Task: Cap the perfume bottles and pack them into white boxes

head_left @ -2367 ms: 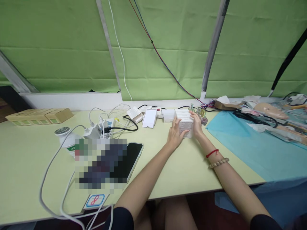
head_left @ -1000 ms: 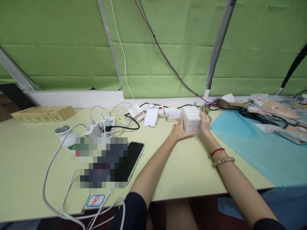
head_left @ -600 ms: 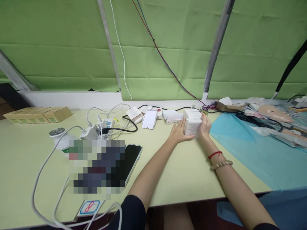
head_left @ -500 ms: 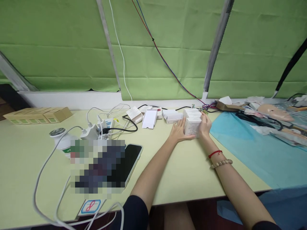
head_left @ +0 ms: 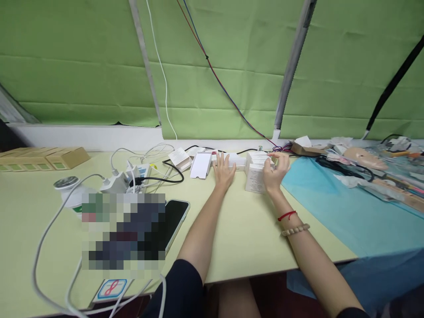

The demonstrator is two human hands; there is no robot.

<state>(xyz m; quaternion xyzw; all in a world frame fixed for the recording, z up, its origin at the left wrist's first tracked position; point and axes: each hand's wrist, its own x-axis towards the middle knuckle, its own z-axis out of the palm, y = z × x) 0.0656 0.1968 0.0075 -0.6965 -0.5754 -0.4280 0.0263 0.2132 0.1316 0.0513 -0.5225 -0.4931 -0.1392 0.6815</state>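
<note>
A block of white cartons [head_left: 255,177] with fine print on the front face stands on the table. My right hand [head_left: 277,171] is at the block's right side, its fingers loosely curved and apart and its thumb side by the edge. My left hand [head_left: 225,171] is stretched out with fingers spread, over a white box [head_left: 236,160] lying at the back. Its fingertips reach the box; whether they press on it I cannot tell. Just left of that hand lies a flat white carton [head_left: 200,165], with an opened white box [head_left: 179,159] beyond it.
A power strip with chargers [head_left: 115,182] and cables, a white jar [head_left: 68,191] and a phone [head_left: 177,216] lie to the left. Brown boxes [head_left: 66,158] line the back left. On the right, blue sheeting [head_left: 318,207] bears a mannequin face [head_left: 364,158] and clutter.
My left hand has left the carton block and moved left to the back box, fingers spreading. My right hand has loosened at the block's side. The view has shifted slightly right.
</note>
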